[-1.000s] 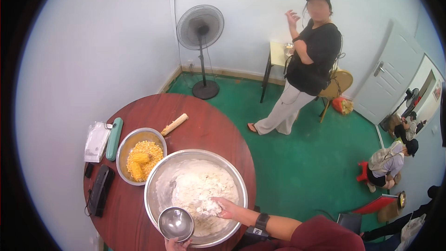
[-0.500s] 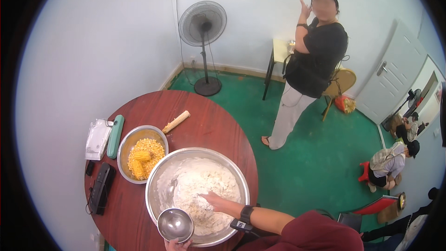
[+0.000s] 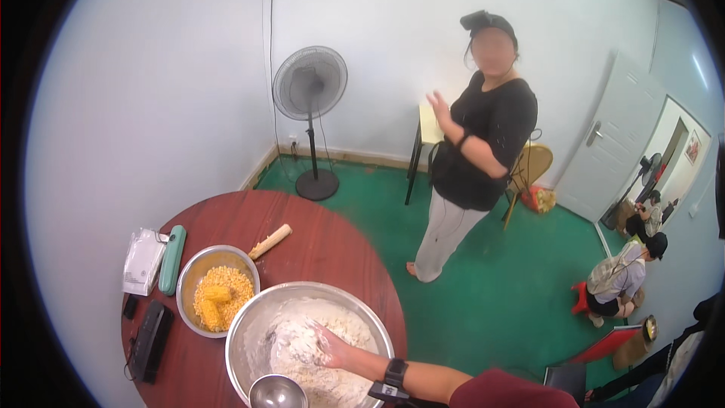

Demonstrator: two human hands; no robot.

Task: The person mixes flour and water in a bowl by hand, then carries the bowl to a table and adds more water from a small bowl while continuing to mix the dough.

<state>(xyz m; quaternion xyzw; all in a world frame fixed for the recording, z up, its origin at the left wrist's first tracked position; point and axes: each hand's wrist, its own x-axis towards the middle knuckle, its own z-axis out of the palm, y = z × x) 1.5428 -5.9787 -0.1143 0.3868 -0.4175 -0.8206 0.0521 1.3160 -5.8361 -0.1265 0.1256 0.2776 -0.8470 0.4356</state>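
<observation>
A large steel mixing bowl [image 3: 236, 332] of clumpy white flour [image 3: 351, 325] stands at the near edge of the round table. My right hand [image 3: 332, 349] is down in that flour, its floury fingers stretched out and partly buried. A black band circles my right wrist. Over the big bowl's near rim hangs a small steel bowl [image 3: 278, 393], cut by the lower picture edge. My left hand is out of view below it. Left of the flour, a medium steel bowl [image 3: 184, 287] contains loose corn kernels [image 3: 232, 284] and pieces of corn cob [image 3: 217, 304].
On the dark red table [image 3: 302, 234] are a bare corn cob [image 3: 270, 242], a long green case [image 3: 172, 260], white packets [image 3: 143, 261] and a black device [image 3: 151, 341]. Beyond stand a fan [image 3: 310, 87] and a person in black [image 3: 491, 132]. Another person [image 3: 623, 272] sits at the right.
The view has tilted up, so everything sits lower and my left hand has dropped out of sight. My right hand has shifted within the flour. The standing person's raised hand has come down.
</observation>
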